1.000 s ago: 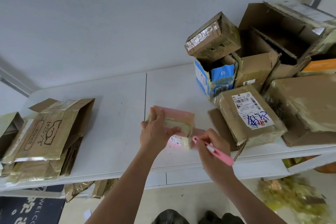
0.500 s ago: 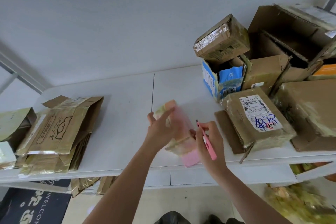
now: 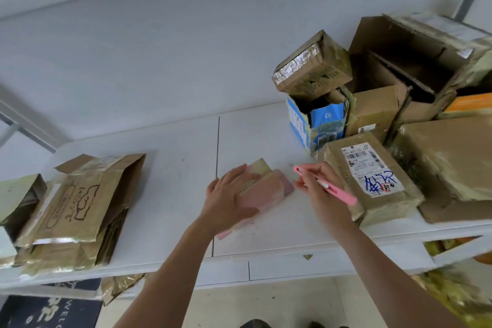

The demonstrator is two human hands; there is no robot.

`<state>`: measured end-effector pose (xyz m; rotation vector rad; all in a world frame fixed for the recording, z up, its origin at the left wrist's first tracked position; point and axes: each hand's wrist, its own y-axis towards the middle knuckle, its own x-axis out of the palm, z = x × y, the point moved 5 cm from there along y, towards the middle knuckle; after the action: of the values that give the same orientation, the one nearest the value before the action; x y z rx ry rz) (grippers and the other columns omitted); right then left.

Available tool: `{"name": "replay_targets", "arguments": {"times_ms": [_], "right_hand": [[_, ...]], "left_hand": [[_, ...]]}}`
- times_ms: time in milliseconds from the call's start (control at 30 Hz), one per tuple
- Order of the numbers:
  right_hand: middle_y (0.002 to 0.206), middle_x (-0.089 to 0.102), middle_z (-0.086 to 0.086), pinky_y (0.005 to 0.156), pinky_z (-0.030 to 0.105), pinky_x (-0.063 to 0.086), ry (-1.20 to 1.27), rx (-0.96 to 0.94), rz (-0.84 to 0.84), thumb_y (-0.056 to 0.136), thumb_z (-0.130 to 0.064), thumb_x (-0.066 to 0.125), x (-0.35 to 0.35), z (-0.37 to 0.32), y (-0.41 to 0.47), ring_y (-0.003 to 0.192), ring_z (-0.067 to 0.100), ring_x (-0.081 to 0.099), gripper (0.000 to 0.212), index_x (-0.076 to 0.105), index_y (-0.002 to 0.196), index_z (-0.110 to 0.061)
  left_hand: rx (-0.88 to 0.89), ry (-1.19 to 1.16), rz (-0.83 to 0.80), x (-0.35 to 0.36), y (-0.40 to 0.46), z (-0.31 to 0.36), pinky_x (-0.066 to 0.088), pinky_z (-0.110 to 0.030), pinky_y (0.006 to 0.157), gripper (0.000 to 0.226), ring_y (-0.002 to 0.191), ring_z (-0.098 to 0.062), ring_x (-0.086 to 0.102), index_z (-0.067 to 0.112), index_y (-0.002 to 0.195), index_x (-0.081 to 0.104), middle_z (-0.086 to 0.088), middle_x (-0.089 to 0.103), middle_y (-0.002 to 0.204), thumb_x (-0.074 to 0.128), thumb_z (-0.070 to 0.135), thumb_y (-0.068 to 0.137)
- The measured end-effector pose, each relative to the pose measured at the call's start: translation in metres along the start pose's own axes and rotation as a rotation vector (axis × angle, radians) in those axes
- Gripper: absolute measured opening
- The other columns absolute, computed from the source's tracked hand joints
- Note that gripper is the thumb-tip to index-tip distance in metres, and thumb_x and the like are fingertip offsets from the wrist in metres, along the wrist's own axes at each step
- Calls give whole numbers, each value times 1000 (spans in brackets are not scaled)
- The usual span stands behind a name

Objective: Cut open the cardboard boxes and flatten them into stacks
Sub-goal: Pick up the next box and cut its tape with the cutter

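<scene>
Pressing flat-fingered on the pink box (image 3: 263, 192), left hand (image 3: 229, 202); right hand (image 3: 318, 189) gripping pink cutter (image 3: 326, 185).

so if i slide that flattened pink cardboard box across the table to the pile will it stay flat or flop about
The flattened pink cardboard box lies thin under the pressing left hand, so it is probably light and should slide easily on the smooth white table. Its raised flap hints that it may spring back up. Lifted, it would likely bend at the folds.
</scene>
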<state>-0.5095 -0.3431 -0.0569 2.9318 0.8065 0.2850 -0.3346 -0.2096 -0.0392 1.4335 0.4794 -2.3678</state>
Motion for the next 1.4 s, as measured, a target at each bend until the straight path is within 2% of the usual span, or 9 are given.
{"name": "replay_targets", "arguments": {"times_ms": [167, 367, 600, 733, 833, 900, 1033, 1133, 1400], "right_hand": [[98, 74, 3, 84, 59, 55, -65, 44, -182, 97, -11, 60, 14, 9, 25, 87, 26, 71, 8, 62, 98, -3], [98, 72, 18, 82, 49, 59, 14, 170, -224, 96, -8, 59, 24, 26, 37, 92, 35, 72, 17, 62, 107, 5], [97, 73, 4, 74, 33, 61, -25, 183, -251, 96, -13, 60, 34, 29, 45, 87, 20, 73, 18, 65, 108, 0], [90, 71, 8, 75, 35, 59, 11, 291, -262, 96, -13, 61, 36, 33, 53, 84, 21, 69, 11, 69, 99, -6], [87, 69, 11, 82, 44, 59, -21, 328, -287, 94, -10, 61, 34, 35, 59, 87, 22, 67, 9, 68, 89, -8], [86, 68, 13, 85, 46, 58, -46, 312, -311, 95, -9, 61, 32, 34, 59, 87, 23, 67, 9, 68, 88, -8], [82, 67, 12, 80, 39, 59, -61, 267, -359, 96, -6, 58, 27, 28, 54, 84, 23, 67, 10, 66, 89, -7], [85, 65, 20, 78, 37, 60, -70, 235, -375, 97, -4, 56, 23, 25, 50, 83, 21, 68, 11, 63, 89, -4], [83, 60, 22, 84, 45, 59, -95, 181, -430, 96, 2, 55, 9, 16, 36, 85, 26, 62, 10, 59, 86, 2]], "left_hand": [[-5, -26, 0, -1, 6, -1, 6, -25, 114, 76, 138, 2, 26, 65, 121, 36, 25, 25, 153, 83, 38, 68], [-60, -71, -42, -1, 16, -7, 3, -25, 115, 75, 139, 0, 26, 64, 120, 38, 26, 26, 152, 83, 36, 68], [-52, -73, -49, 1, 18, -10, 3, -29, 118, 73, 139, 1, 25, 59, 127, 43, 25, 26, 152, 82, 37, 69], [-45, -83, -42, 1, 19, -11, 2, -27, 116, 72, 139, 1, 25, 61, 124, 41, 25, 25, 153, 82, 37, 70], [-50, -93, -44, 2, 19, -10, 1, -26, 116, 70, 139, 1, 25, 63, 120, 40, 25, 26, 153, 82, 37, 70], [-54, -96, -48, 2, 19, -9, 1, -26, 116, 69, 139, 2, 24, 64, 119, 39, 26, 25, 152, 81, 38, 70], [-57, -95, -58, 1, 19, -8, 1, -28, 119, 70, 139, 3, 23, 63, 121, 40, 27, 25, 152, 82, 38, 70], [-54, -110, -73, -1, 18, -7, 1, -29, 119, 70, 138, 4, 23, 64, 117, 39, 28, 25, 151, 82, 36, 70], [-70, -121, -86, -2, 18, -6, 3, -25, 116, 71, 138, 2, 24, 63, 119, 42, 29, 26, 150, 84, 35, 68]]}}
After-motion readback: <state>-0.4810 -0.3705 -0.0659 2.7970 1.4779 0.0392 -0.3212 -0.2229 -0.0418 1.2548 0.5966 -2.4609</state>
